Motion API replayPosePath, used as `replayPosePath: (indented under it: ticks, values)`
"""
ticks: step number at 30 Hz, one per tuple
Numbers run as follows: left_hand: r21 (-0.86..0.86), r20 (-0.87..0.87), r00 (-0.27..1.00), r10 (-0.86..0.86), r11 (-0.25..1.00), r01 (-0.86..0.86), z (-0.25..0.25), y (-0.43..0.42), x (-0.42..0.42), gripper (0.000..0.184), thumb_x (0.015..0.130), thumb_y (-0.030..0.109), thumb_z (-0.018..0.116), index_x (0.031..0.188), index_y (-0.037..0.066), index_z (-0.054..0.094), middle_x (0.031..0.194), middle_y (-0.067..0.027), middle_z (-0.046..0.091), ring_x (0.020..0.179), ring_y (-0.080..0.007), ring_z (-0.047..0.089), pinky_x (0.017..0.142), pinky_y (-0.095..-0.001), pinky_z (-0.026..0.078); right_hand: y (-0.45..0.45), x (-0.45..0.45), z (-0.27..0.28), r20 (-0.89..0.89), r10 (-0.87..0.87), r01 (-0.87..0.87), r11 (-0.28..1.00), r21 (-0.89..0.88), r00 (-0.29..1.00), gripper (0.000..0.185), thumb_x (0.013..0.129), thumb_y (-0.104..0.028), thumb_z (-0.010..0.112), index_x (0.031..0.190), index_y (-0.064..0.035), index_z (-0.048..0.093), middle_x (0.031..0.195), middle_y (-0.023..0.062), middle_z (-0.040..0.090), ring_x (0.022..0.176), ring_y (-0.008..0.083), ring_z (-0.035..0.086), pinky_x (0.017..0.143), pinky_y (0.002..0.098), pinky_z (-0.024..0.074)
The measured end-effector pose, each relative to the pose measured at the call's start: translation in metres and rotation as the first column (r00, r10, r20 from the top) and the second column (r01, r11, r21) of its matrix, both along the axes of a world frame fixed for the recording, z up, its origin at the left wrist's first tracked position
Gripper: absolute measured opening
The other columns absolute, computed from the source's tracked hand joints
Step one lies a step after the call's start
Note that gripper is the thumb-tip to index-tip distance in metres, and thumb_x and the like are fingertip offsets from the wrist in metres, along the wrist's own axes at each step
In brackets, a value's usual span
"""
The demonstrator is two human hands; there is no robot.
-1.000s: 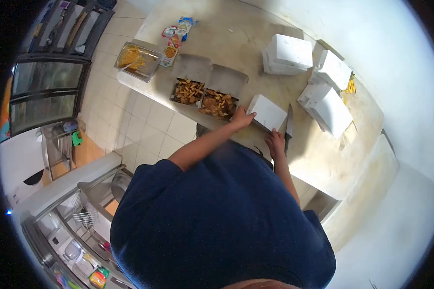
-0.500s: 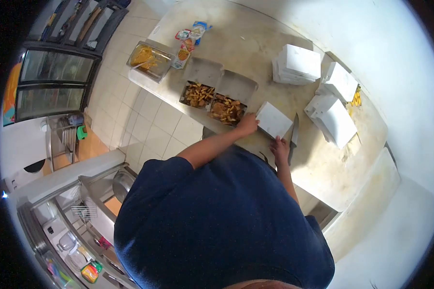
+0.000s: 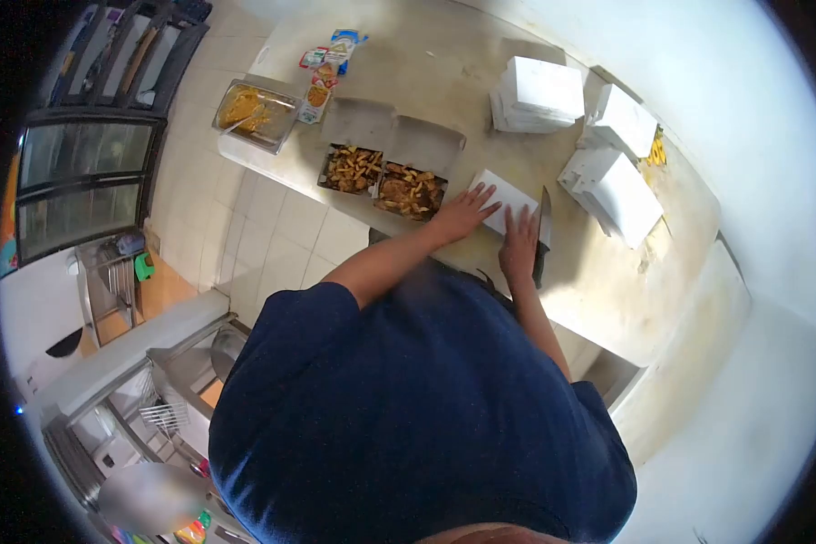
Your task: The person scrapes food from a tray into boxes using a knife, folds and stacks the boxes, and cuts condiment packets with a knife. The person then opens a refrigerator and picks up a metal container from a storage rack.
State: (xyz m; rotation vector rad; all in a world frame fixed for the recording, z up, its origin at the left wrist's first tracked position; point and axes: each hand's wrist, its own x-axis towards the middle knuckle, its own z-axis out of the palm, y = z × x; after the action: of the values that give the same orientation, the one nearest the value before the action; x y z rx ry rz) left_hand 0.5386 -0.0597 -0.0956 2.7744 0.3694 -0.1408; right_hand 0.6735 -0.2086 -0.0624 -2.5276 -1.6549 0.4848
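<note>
- The left hand [image 3: 462, 219] is open with palm down, its fingers slightly spread and lying flat on the left part of a white box [image 3: 508, 191]
- The right hand [image 3: 519, 247] is also open, its fingers spread and resting on the right part of the same box; how hard the hands press, I cannot tell
- This white box is near the front edge of the bench [image 3: 426, 86], between the two open boxes and a knife [image 3: 545, 218]
- The knife lies just beside the right hand, its dark handle toward the front edge
- To the left, along the front edge, the first open box [image 3: 361, 120] and the second open box [image 3: 429, 142] stand side by side, lids folded back, both filled with fries and brown pieces
- At the left front corner there is a metal tray [image 3: 288, 122] with an orange-yellow food; some printed packets [image 3: 317, 93] are near it
- Toward the back edge, by the smooth pale wall [image 3: 775, 245], several stacks of white boxes [image 3: 544, 89] have flat tops and straight sides
- The bench top is cream-coloured, with faint brownish stains
- Beyond its left end are the tiled floor [image 3: 263, 213] and a dark-framed cabinet with glass doors [image 3: 86, 168]
</note>
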Motion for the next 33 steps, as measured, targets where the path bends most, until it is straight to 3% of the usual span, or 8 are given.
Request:
replayPosePath:
  ticks: [1,7,13,19,22,28,31,33]
  values:
    - [0.028,-0.010,1.000,-0.003,1.000,0.003,-0.004,0.000,0.000,0.067,0.092,0.013,0.048,0.155,0.020,0.026,0.162,-0.0139,0.014,0.148,-0.0355,0.019,0.116,-0.0473,0.026,0.004,-0.003,0.001,0.051,0.091,-0.084,0.989,-0.120,0.995,0.080,0.084,-0.001,0.050,0.156,-0.0145,0.017,0.159,0.0263,0.010,0.147,0.0414,0.014,0.115,0.0559,0.0232]
    - [0.024,-0.054,0.999,-0.004,1.000,0.005,-0.003,-0.004,0.002,0.065,0.094,0.019,0.047,0.155,0.016,0.024,0.163,-0.0133,0.011,0.149,-0.0349,0.013,0.118,-0.0480,0.022,0.013,-0.026,0.006,-0.001,0.008,-0.008,0.988,-0.156,1.000,0.086,0.080,-0.007,0.054,0.155,-0.0037,0.012,0.161,0.0249,0.004,0.149,0.0414,0.005,0.116,0.0607,0.0143]
    - [-0.035,-0.063,0.997,0.050,0.998,-0.052,-0.008,-0.001,-0.001,0.073,0.092,0.025,0.052,0.155,0.007,0.018,0.163,-0.0122,0.009,0.150,-0.0325,0.011,0.119,-0.0498,0.019,0.018,-0.032,-0.003,0.003,0.054,-0.053,0.988,-0.142,0.999,0.091,0.081,-0.025,0.060,0.152,0.0068,0.012,0.161,0.0249,0.003,0.150,0.0404,0.001,0.117,0.0597,0.0085]
    - [-0.050,-0.071,0.992,0.103,0.993,-0.107,-0.018,-0.010,0.005,0.076,0.094,0.034,0.051,0.155,0.005,0.016,0.164,-0.0110,0.007,0.150,-0.0329,0.009,0.118,-0.0519,0.018,0.024,-0.022,-0.007,0.042,0.076,-0.070,0.989,-0.129,0.996,0.090,0.089,-0.045,0.054,0.152,0.0056,0.015,0.161,0.0226,0.007,0.150,0.0399,0.002,0.114,0.0638,0.0084]
    - [-0.058,-0.129,0.989,0.076,0.995,-0.084,-0.004,-0.007,0.004,0.076,0.095,0.037,0.051,0.155,0.005,0.017,0.164,-0.0110,0.006,0.151,-0.0324,0.006,0.119,-0.0514,0.016,0.024,-0.017,-0.024,0.110,0.119,-0.115,0.992,-0.043,0.987,0.086,0.092,-0.046,0.048,0.152,0.0048,0.014,0.161,0.0225,0.008,0.150,0.0397,0.003,0.114,0.0652,0.0088]
    - [-0.092,-0.184,0.980,0.076,0.991,-0.094,-0.002,-0.007,0.009,0.079,0.093,0.038,0.053,0.155,0.006,0.016,0.164,-0.0111,0.003,0.151,-0.0324,0.004,0.119,-0.0530,0.015,0.025,-0.018,-0.028,0.091,0.116,-0.111,0.992,-0.061,0.989,0.078,0.094,-0.042,0.046,0.152,0.0029,0.019,0.161,0.0242,0.007,0.149,0.0418,0.003,0.113,0.0672,0.0066]
    - [-0.096,-0.167,0.984,0.062,0.992,-0.079,-0.003,-0.004,0.011,0.081,0.092,0.038,0.054,0.155,0.005,0.015,0.164,-0.0117,0.001,0.151,-0.0327,0.002,0.118,-0.0547,0.015,0.027,-0.017,-0.022,0.135,0.150,-0.133,0.983,-0.129,0.979,0.079,0.094,-0.043,0.046,0.152,0.0030,0.019,0.161,0.0243,0.006,0.149,0.0419,0.003,0.113,0.0669,0.0050]
    - [-0.134,-0.265,0.964,0.015,0.990,-0.053,0.010,0.001,0.013,0.080,0.093,0.038,0.053,0.155,0.005,0.016,0.164,-0.0122,0.000,0.151,-0.0337,0.001,0.118,-0.0561,0.015,0.026,-0.014,-0.014,0.064,0.164,-0.153,0.978,-0.142,0.984,0.087,0.091,-0.044,0.050,0.153,0.0042,0.012,0.160,0.0261,0.004,0.149,0.0434,0.002,0.113,0.0663,0.0079]
